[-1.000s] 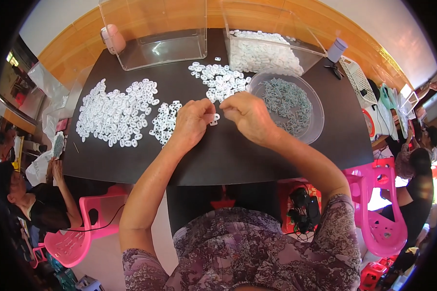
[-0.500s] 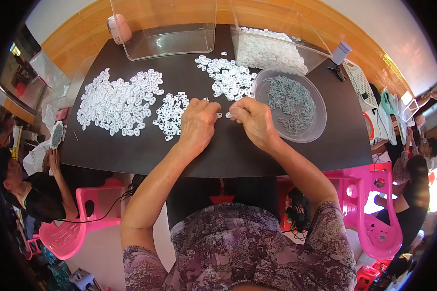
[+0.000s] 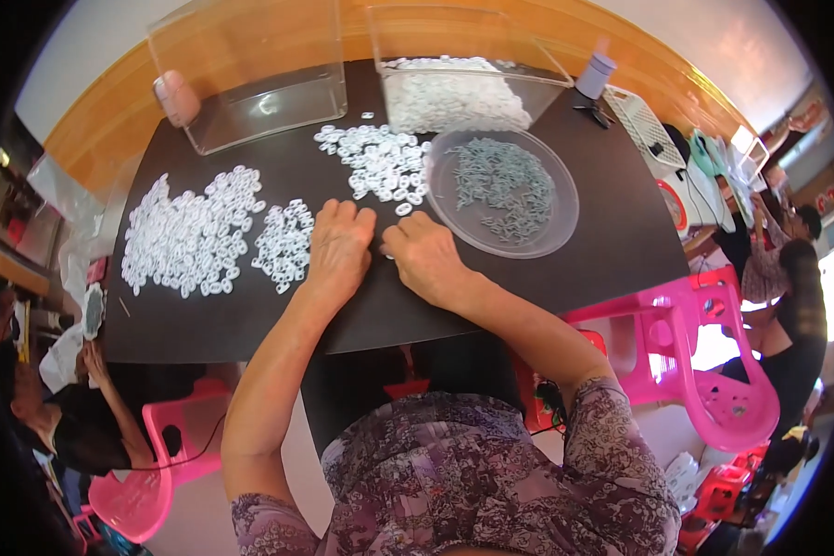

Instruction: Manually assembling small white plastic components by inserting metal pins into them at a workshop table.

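My left hand (image 3: 340, 248) is closed beside a pile of small white two-holed plastic pieces (image 3: 284, 243); whatever its fingers pinch is hidden. A short gap to the right, my right hand (image 3: 426, 259) pinches a small white plastic piece, of which only a sliver shows at the fingertips. Just beyond the hands lies a heap of white oval pieces (image 3: 380, 162). A round clear tub (image 3: 565, 208) of grey-green screw-like pieces (image 3: 505, 185) stands past my right hand. On the far left spreads a larger heap of white oval pieces (image 3: 190, 236).
At the back of the dark table (image 3: 547, 292) stand an empty clear bin (image 3: 278, 102) and another clear bin holding a mass of white pieces (image 3: 454, 97). Pink chairs (image 3: 704, 371) flank me. Another person (image 3: 83, 417) sits at the left; more people are at the right.
The view has swung, shifting the table contents leftward. Both hands remain close together with fingers closed, knuckles now more toward the camera. The white piece at my right fingertips is more covered.
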A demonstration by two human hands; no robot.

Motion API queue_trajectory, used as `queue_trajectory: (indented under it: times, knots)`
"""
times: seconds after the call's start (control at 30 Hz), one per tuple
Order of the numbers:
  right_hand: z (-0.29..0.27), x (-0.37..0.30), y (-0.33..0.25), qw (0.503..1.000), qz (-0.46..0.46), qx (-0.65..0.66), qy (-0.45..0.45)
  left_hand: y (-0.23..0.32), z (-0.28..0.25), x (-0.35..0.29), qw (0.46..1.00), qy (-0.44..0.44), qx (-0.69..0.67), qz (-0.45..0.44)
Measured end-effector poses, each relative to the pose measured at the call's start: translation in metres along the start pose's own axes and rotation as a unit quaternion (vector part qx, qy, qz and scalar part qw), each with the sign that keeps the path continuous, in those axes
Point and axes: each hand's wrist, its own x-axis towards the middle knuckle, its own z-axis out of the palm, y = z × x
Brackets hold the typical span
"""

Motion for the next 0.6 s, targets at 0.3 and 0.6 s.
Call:
queue_trajectory:
  times: [0.3, 0.6]
  knots:
    - [-0.039, -0.008, 0.01, 0.998, -0.005, -0.029, 0.046, 0.028, -0.034, -0.025, 0.992, 0.05, -0.099, -0.068]
    - [-0.047, 0.015, 0.091, 0.984, 0.167, 0.026, -0.048, 0.053, -0.049, -0.047, 0.753, 0.023, -0.546, -0.365]
